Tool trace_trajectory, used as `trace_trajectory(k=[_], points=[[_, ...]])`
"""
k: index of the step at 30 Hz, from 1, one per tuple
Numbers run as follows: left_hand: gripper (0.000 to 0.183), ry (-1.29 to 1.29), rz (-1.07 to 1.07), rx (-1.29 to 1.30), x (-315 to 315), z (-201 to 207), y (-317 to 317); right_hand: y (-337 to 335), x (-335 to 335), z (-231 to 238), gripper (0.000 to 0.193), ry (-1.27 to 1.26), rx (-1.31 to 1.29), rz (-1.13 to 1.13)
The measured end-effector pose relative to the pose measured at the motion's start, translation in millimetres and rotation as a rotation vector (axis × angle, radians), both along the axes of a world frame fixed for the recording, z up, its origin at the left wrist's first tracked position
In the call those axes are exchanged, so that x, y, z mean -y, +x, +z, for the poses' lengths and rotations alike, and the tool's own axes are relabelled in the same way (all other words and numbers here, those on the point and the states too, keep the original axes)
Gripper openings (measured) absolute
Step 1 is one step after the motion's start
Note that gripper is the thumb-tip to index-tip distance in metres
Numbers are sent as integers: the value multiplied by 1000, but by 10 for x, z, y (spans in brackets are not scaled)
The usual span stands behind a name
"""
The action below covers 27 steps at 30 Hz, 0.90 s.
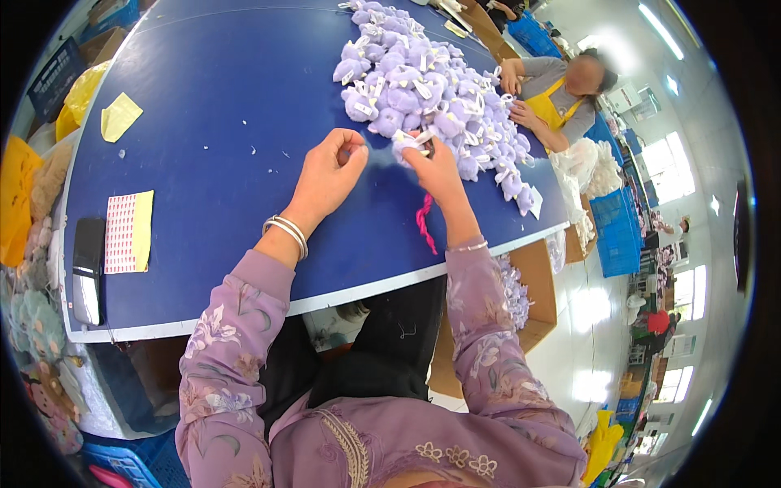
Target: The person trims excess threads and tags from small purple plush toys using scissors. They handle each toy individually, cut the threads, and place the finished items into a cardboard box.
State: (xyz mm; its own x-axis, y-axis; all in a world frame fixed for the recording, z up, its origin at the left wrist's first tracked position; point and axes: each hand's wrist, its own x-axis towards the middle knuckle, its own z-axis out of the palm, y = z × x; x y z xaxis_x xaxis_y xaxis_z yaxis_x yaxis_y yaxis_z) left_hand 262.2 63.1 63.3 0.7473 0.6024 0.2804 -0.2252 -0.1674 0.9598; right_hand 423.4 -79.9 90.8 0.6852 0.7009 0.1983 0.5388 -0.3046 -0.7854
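My right hand [442, 173] grips a small lilac plush toy [403, 147] with a white tag, at the near edge of a heap of similar plush toys [419, 77]. To its left, my left hand [327, 176] is closed, thumb against the curled fingers; whatever it may pinch is too small to make out. The two hands are apart, just above the blue table [236, 81]. A twisted bright pink cord [424, 224] lies on the table below my right hand.
At the left lie a phone [89, 268], a printed sticker sheet [128, 233] and a yellow paper [121, 118]. A co-worker in a yellow apron [553, 104] reaches to the heap's far right side. A cardboard box [533, 297] stands beneath the table's right edge, near a blue crate [616, 232].
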Motion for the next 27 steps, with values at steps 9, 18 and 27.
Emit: trace_trajectory(k=[9, 18, 27], points=[[51, -299, -237, -44, -39, 203, -56, -206, -471, 137, 46, 109, -541, 299], [37, -73, 29, -58, -23, 94, -24, -261, -380, 156, 32, 70, -391, 320], [40, -127, -4, 115, -16, 40, 18, -297, -319, 284, 40, 124, -485, 359]])
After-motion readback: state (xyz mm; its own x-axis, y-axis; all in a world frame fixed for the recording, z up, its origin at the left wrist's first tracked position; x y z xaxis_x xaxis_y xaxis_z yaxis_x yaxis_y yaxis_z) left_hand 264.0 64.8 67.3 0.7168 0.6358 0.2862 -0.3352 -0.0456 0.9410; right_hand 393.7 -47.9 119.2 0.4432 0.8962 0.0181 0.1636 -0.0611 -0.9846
